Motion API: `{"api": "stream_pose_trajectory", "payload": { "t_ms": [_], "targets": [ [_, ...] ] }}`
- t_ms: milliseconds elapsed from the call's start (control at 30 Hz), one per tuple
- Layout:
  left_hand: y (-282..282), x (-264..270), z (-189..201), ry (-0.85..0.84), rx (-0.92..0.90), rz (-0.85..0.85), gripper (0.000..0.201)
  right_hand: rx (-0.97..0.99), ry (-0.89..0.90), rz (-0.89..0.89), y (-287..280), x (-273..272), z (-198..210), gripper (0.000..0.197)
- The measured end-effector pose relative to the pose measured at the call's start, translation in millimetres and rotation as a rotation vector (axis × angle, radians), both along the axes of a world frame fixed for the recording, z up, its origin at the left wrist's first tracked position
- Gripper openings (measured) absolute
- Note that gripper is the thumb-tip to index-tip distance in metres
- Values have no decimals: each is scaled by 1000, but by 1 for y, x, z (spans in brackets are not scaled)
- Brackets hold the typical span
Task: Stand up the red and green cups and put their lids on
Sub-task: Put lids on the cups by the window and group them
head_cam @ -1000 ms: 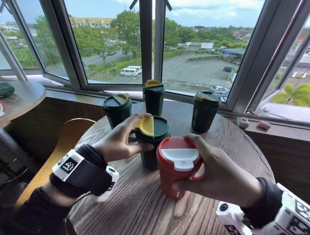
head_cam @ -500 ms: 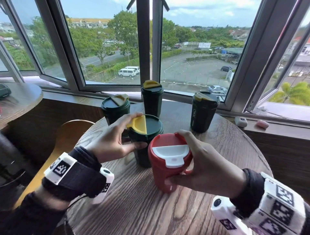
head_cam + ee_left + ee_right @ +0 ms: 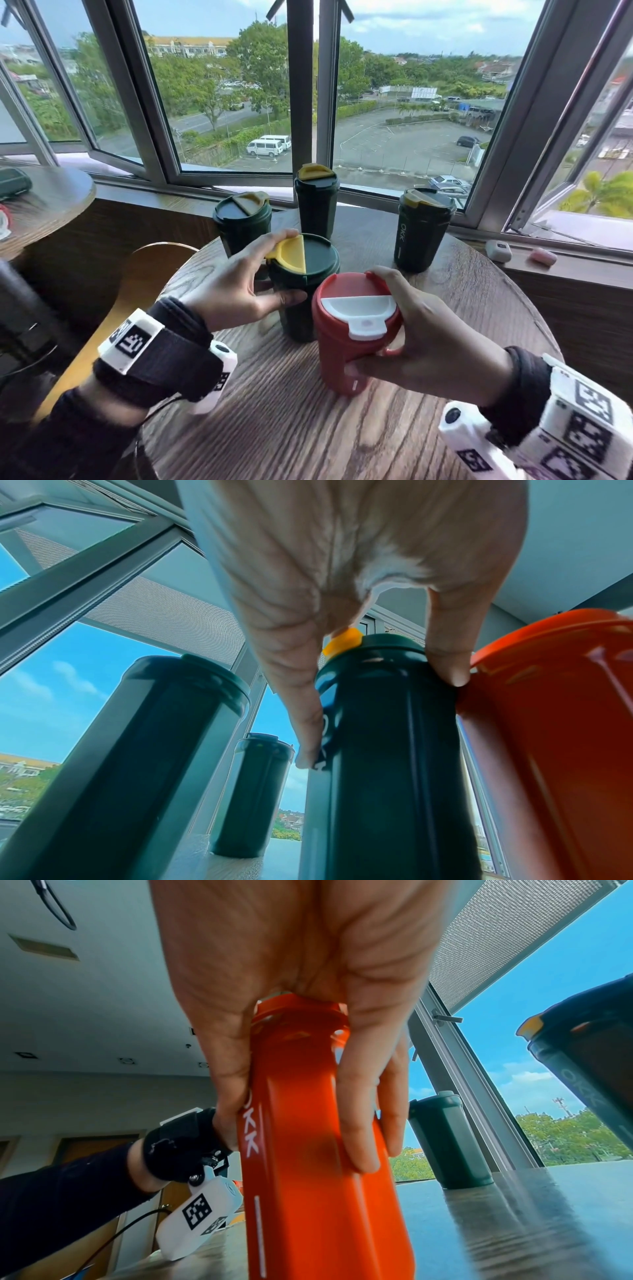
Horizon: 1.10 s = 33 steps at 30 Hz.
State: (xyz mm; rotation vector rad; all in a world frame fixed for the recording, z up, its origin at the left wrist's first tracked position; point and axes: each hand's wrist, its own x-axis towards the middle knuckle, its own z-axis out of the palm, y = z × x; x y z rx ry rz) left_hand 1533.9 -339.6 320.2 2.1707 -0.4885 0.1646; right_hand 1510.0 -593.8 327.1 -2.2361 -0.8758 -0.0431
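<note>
A red cup [image 3: 346, 359] stands upright on the round wooden table [image 3: 342, 428], with its red lid and white flap [image 3: 358, 305] on top. My right hand [image 3: 421, 339] grips its body from the right, fingers and thumb curled round it [image 3: 308, 1123]. Just behind it to the left a dark green cup [image 3: 299, 308] stands upright under a green lid with a yellow flap [image 3: 303, 255]. My left hand [image 3: 239, 284] holds this cup near its top, thumb on the front, fingers at the yellow flap [image 3: 387, 723].
Three more dark green lidded cups stand at the table's far side: left [image 3: 241, 222], middle [image 3: 317, 198], right [image 3: 423, 226]. A wooden chair back [image 3: 150, 267] sits left of the table. The window sill [image 3: 565, 270] holds two small cases.
Both cups, held in my hands, have slid slightly left on the table. The grips look the same.
</note>
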Motion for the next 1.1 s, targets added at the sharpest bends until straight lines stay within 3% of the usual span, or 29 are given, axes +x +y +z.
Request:
{"api": "stream_pose_trajectory", "payload": {
  "t_ms": [333, 533, 667, 733, 933, 1100],
  "targets": [
    [-3, 0, -1, 21, -78, -18, 80, -34, -3, 11, -1, 2, -1, 94],
    [-2, 2, -3, -29, -21, -24, 79, -81, 18, -2, -5, 5, -2, 101],
    [0, 2, -2, -64, 48, -22, 76, -154, 105, 25, -17, 8, 20, 113],
    [1, 2, -1, -56, 46, -19, 75, -196, 74, 3, -28, 17, 35, 109],
    [0, 4, -5, -61, 20, -19, 74, -199, -287, -315, -61, 89, 54, 70],
    [0, 5, -5, -72, 13, -29, 81, -370, -203, -566, -76, 148, 41, 86]
  ]
}}
